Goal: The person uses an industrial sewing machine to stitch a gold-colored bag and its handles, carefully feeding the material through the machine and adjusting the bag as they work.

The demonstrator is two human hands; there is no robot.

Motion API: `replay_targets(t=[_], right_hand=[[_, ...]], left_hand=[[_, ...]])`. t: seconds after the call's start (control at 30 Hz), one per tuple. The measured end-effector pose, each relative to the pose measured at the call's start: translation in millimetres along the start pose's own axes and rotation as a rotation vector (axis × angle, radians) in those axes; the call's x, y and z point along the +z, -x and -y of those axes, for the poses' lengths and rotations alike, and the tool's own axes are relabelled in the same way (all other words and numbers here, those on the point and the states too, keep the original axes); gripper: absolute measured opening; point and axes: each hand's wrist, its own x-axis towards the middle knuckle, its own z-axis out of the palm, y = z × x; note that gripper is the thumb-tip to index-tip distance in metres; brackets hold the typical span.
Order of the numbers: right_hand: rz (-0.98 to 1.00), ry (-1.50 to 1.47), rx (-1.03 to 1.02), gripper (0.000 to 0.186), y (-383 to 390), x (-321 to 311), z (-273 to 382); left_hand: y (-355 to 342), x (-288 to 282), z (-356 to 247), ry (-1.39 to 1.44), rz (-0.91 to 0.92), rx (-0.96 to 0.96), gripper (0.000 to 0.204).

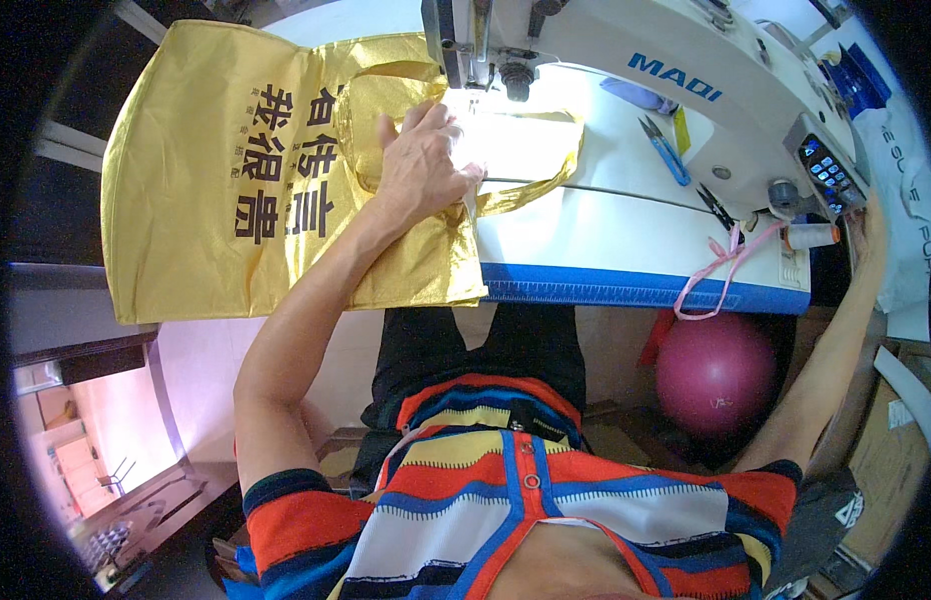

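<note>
A shiny gold fabric bag (181, 190) with dark printed characters lies across the left of the sewing table and hangs slightly over its front edge. My left hand (426, 160) presses down on it with fingers apart, just left of the lit needle area of a white sewing machine (606, 50). The bag's gold strap (561, 178) loops out to the right of this hand. Glare hides the spot right under the needle. My right arm reaches to the machine's far right end, where the right hand (866, 235) is beside the control panel (828, 172), its fingers mostly hidden.
Blue-handled snips (668, 155) and a dark pair of snips (721, 208) lie under the machine arm. Pink ribbon (721, 270) hangs over the blue ruler edge (606, 287), near a thread spool (811, 236). A pink ball (716, 375) sits below the table.
</note>
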Motion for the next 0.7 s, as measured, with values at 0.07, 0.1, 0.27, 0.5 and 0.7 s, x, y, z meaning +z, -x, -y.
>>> replay_targets(t=[0.07, 0.1, 0.27, 0.5, 0.7], right_hand=[[0.026, -0.136, -0.102, 0.035, 12.2, 1.3, -21.4], [0.026, -0.132, -0.102, 0.035, 14.4, 3.2, -19.6], [-0.181, -0.117, 0.080, 0.031, 38.8, 38.0, 4.8], [-0.003, 0.111, -0.063, 0.031, 24.9, 26.5, 13.6], [0.060, 0.147, -0.130, 0.031, 13.3, -2.6, -8.9]], left_hand=[[-0.7, 1.4, -0.4, 0.009, -0.010, 0.007, 0.041], [-0.8, 2.4, -0.6, 0.015, -0.017, 0.012, 0.041], [0.5, -4.0, -0.1, 0.004, 0.038, -0.002, 0.040], [-2.6, -8.8, -3.1, -0.035, 0.096, -0.001, 0.039], [-2.7, -0.5, -4.3, -0.024, 0.005, 0.000, 0.041]])
